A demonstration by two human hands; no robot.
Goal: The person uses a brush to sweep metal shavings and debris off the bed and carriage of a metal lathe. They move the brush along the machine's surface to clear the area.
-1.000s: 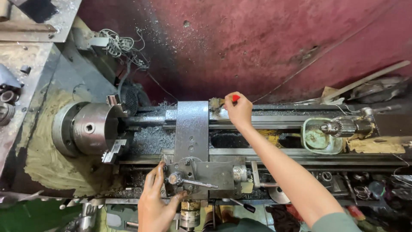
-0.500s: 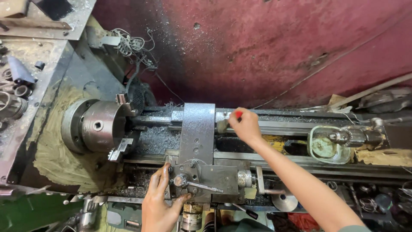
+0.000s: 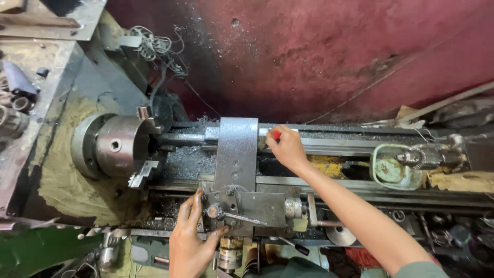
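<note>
Fingers of my left hand [image 3: 191, 242] wrap the carriage handwheel [image 3: 215, 211]; my right hand [image 3: 286, 148] pinches a red-tipped tool [image 3: 276, 135] at the cross-slide [image 3: 235, 153], which I judge is being positioned.

Left hand [image 3: 191, 242] grips handwheel [image 3: 216, 212] on lathe carriage [image 3: 235, 154]. Right hand [image 3: 286, 148] reaches over bed, fingers closed on red-tipped tool [image 3: 276, 135] at carriage's far edge. Chuck [image 3: 110, 146] sits left, metal chips [image 3: 188, 160] beside it; tailstock [image 3: 411, 162] right.
</note>
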